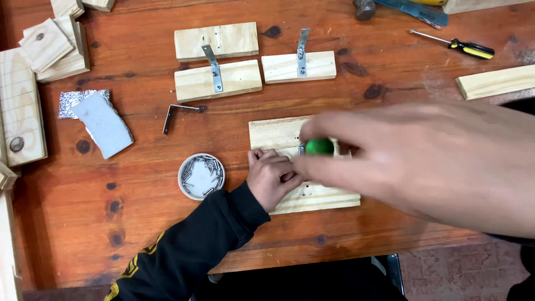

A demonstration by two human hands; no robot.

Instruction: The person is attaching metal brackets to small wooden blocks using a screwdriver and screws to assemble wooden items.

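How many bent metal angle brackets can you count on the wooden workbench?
3: one bent metal angle bracket across the two left wooden blocks, one on the right block, one loose on the bench. The blurred right hand may hide another.

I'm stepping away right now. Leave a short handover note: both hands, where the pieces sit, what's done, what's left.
Left hand: pressed on the wood block near the table's front edge, steadying it.
Right hand: blurred, close to the camera, gripping a green-handled tool over the block's metal bracket; its tip is hidden.
Done: two blocks at the back already carry brackets.
Left: a loose bracket lies on the table; a white dish of screws sits beside the left hand.
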